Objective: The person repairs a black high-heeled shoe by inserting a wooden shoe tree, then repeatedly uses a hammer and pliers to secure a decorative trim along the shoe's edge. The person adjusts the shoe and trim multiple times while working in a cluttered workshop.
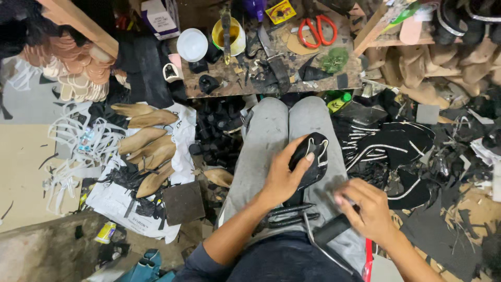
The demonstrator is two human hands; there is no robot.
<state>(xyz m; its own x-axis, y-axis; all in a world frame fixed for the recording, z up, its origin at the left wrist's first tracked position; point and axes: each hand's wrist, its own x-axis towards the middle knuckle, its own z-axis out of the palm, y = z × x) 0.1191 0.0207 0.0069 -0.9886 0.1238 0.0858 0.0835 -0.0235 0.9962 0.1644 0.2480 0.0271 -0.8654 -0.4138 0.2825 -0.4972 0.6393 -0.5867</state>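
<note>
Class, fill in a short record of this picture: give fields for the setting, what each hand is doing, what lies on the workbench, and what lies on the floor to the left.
Setting: cluttered shoemaking corner, seen from above a seated person's lap
Left hand: grips a black shoe upper resting on the knees
Right hand: blurred, closed on a dark tool handle
Workbench: orange scissors, yellow cup, white lid
Floor, left: wooden shoe lasts on a white sack

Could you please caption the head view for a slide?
Left hand grips black shoe upper on lap; right hand holds a dark tool.
</note>
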